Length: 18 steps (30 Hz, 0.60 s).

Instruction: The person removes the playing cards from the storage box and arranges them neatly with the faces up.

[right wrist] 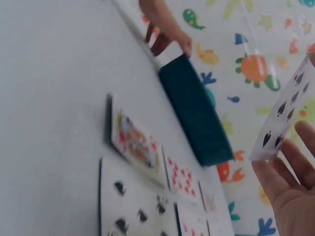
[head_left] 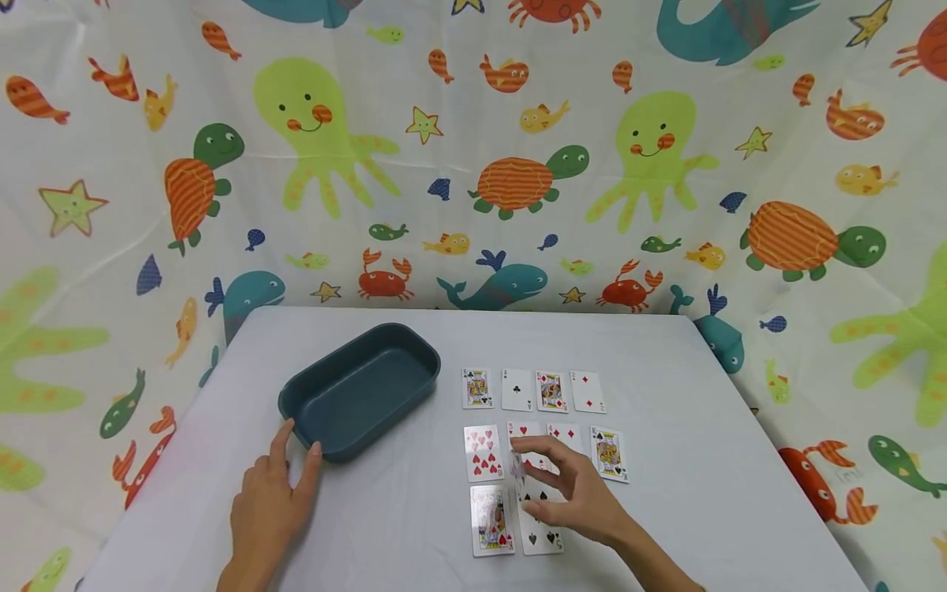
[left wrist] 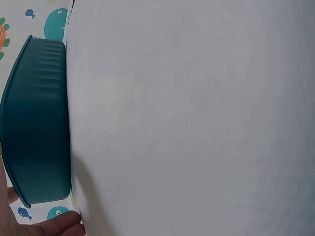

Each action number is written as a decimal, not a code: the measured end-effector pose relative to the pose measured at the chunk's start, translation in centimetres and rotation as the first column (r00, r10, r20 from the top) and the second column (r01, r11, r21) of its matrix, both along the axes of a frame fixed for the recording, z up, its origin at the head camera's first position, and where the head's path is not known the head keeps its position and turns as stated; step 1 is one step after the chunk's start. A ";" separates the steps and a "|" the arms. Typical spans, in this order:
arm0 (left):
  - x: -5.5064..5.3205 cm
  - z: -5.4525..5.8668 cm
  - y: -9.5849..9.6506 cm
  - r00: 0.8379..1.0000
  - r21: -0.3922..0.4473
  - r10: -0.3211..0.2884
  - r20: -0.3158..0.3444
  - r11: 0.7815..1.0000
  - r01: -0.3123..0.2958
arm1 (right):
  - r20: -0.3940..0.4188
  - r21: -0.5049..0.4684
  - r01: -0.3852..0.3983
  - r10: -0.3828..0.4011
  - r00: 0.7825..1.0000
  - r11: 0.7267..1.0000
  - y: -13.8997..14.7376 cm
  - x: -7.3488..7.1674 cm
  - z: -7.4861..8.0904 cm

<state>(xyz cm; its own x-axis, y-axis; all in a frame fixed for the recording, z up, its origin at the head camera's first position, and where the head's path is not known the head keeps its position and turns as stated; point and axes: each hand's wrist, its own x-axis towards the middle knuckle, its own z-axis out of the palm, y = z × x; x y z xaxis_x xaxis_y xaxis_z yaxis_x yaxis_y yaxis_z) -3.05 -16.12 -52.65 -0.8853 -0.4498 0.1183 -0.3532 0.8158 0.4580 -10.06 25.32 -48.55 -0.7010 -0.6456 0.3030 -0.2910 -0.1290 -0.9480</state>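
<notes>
My right hand [head_left: 573, 497] pinches one playing card [right wrist: 283, 115] on edge between thumb and fingers. Black spades show on its face in the right wrist view. The held card is over the near cards in the head view and partly hides a heart card [head_left: 524, 429]. Beneath the hand lies a spade card [head_left: 542, 538], beside a king of hearts [head_left: 488, 520]. At the near left end of a dark teal tray [head_left: 348, 452], my left hand [head_left: 270, 501] rests with thumb and index fingertip at the rim, its fingers loosely extended.
Face-up cards lie in rows right of the tray. The back row holds a king [head_left: 477, 388], a club card [head_left: 516, 390], another king [head_left: 552, 392] and a diamond card [head_left: 588, 392]. Ten of hearts [head_left: 484, 452] and a king of spades [head_left: 609, 454] flank the middle row. A sea-animal curtain hangs behind the white table [head_left: 703, 460].
</notes>
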 end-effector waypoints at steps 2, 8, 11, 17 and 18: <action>0.1 0.0 0.0 1.000 0.003 0.002 0.000 1.000 -0.002 | -0.058 0.051 0.024 -0.021 0.998 0.998 0.7 0.1 -0.2; 0.1 0.0 -0.1 1.000 0.010 0.000 0.014 1.000 0.000 | -0.266 0.230 0.099 -0.035 0.963 0.968 2.8 0.1 -0.7; 0.2 0.1 0.0 1.000 0.005 0.002 0.000 1.000 -0.002 | -0.408 0.344 0.153 0.001 0.913 0.927 3.8 0.1 -0.8; 0.3 0.2 0.2 1.000 0.002 0.002 -0.013 1.000 -0.002 | -0.589 0.553 0.211 0.200 0.783 0.806 5.8 -0.2 -0.7; 0.3 0.3 0.2 1.000 0.001 0.003 -0.013 1.000 -0.003 | -0.598 0.579 0.205 0.241 0.764 0.789 6.1 -0.3 -0.6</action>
<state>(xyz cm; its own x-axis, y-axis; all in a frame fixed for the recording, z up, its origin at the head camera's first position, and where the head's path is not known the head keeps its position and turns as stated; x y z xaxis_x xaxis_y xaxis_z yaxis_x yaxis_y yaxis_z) -2.77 -15.94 -52.38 -0.8822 -0.4529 0.1290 -0.3501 0.8139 0.4637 -10.31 31.41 -49.14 -0.4825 -0.8495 0.2134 -0.8286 0.3637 -0.4257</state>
